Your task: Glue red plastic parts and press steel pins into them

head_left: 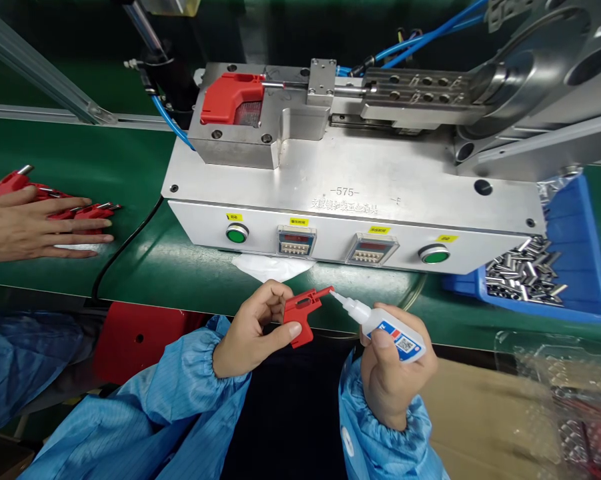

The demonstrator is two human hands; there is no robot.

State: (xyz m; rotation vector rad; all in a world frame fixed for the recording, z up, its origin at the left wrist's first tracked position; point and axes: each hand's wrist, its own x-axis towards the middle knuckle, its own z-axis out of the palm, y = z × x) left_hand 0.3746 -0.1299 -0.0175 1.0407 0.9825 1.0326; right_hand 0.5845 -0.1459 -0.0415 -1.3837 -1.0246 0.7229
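Note:
My left hand [253, 330] is closed on a small red plastic part [300, 317], held in front of the metal fixture machine. My right hand [395, 377] grips a white glue bottle [387, 330] with a red and blue label. The bottle's thin nozzle tip touches the upper right corner of the red part. Both my arms wear blue sleeves. Another red part [230, 97] sits in the nest at the top left of the fixture machine [355, 180].
A co-worker's hand [30, 227] lies flat on the green belt at the left, over several red parts [83, 212] with metal pins. A blue bin [577, 263] of metal pins stands at the right. A white cloth [273, 267] lies under the machine's front. Bagged parts [580, 393] rest at the lower right.

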